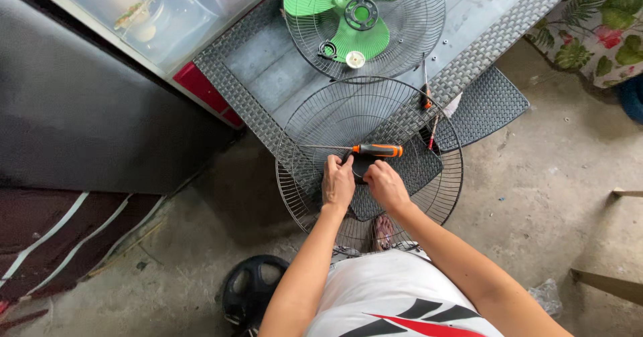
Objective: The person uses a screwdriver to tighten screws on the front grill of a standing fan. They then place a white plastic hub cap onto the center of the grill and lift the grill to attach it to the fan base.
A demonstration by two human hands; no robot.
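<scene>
Left hand (337,181) and right hand (384,184), fingers curled, pinch the dark hub (362,166) of the wire fan guard (298,176). An orange-handled screwdriver (377,150) lies across it. The rear guard (415,39) on the surface (268,69) holds a green fan blade (341,9).

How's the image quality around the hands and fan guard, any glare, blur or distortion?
Head view: soft, even daylight, no glare; both hands, left hand and right hand, and the wire fan guard are sharp. The screwdriver is clear. Wide-angle bending shows at the edges; the lower-left floor sits in shadow.

Daylight is falling on a dusty concrete floor (549,176); a grey woven surface (268,69) is sitting beside what looks like a dark cabinet (87,122).
</scene>
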